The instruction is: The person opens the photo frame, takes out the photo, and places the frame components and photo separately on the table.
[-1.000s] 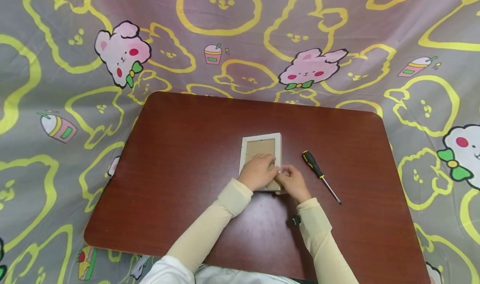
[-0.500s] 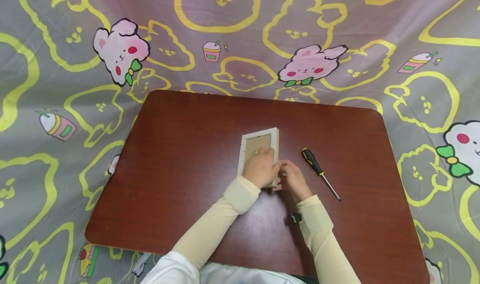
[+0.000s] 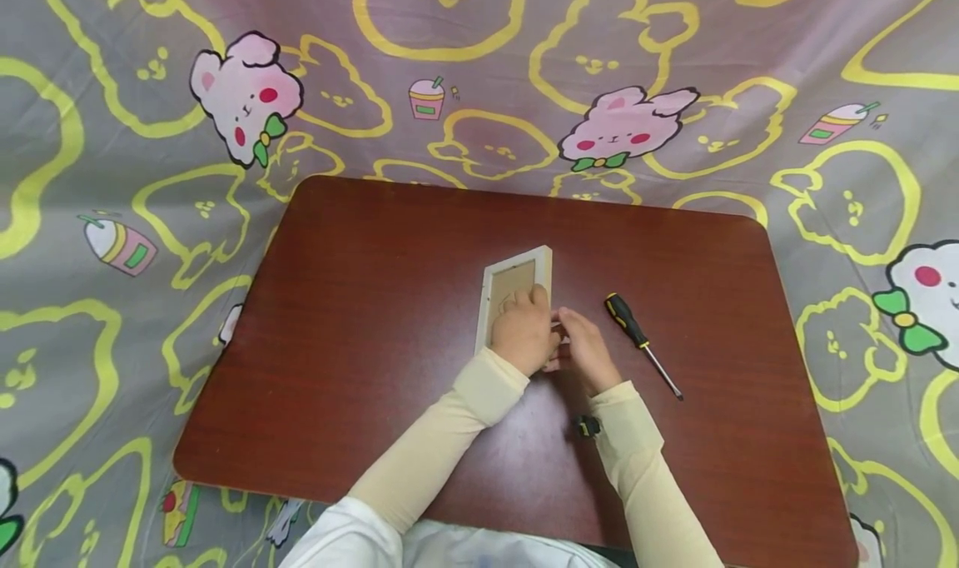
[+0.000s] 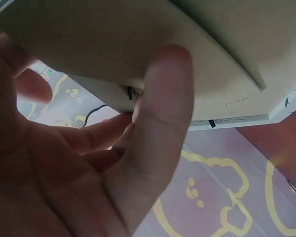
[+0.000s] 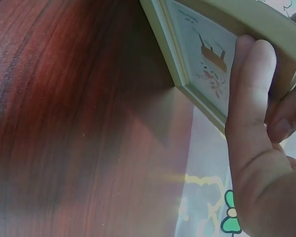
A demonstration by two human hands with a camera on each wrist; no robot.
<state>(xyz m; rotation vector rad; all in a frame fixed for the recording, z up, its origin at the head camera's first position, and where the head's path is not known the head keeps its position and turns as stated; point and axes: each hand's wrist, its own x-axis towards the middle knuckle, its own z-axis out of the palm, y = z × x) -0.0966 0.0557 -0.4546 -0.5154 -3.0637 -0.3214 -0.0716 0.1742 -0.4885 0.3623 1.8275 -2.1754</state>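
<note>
"Item?"
"Picture frame point(image 3: 514, 280), face down, held tilted over the tabletop point(image 3: 360, 301), apart from the screwdriver point(image 3: 643, 343)."
"Grip?"
"Back covered by the left hand point(image 3: 522, 332), fingers point(image 4: 168, 79) curled; right edge gripped by the right hand point(image 3: 588, 351)."
"Handling?"
"Probably light, rigid; backing panel point(image 4: 103, 47) seemingly thin, bendable. Best held by the rim."

Screwdriver point(image 3: 643, 344) on tbl point(image 3: 375, 301), R of pic frame point(image 3: 542, 270).
</note>
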